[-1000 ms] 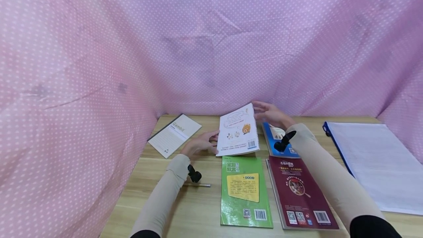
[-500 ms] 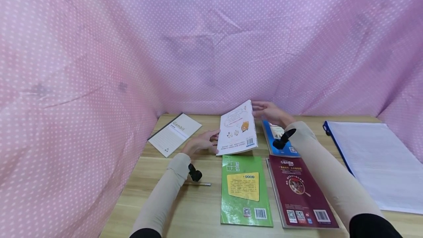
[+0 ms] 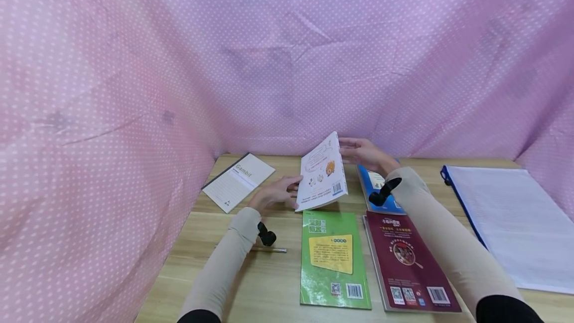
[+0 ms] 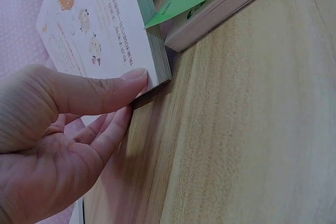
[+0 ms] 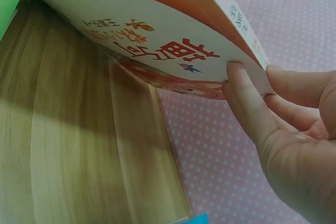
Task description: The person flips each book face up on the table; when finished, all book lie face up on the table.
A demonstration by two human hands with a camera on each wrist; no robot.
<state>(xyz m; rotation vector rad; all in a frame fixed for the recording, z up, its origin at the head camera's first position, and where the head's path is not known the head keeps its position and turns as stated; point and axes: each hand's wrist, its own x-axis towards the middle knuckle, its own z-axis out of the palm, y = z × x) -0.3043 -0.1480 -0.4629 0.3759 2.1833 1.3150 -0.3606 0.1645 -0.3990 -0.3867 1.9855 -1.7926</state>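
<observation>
A white book (image 3: 322,173) with small cartoon animals on its back cover is tilted, its right side raised off the table. My left hand (image 3: 277,193) pinches its near left corner; in the left wrist view the thumb (image 4: 113,90) lies on the cover and the fingers are underneath. My right hand (image 3: 367,156) holds the raised spine edge near the far corner. The right wrist view shows a fingertip (image 5: 239,72) on the underside, where red lettering is printed, with the thumb at the spine. Just in front lies a green book (image 3: 329,283) with a yellow panel.
To the right lie a blue book (image 3: 381,203), partly under my right wrist, and a dark red book (image 3: 394,275). A notepad (image 3: 237,181) is at the far left, a thin pencil-like stick (image 3: 273,250) by my left forearm. A white zip pouch (image 3: 515,223) covers the right side.
The white book's right side has risen, so its cover now slants more steeply. My right hand has shifted slightly left with it, while my left hand stays at the near left corner.
</observation>
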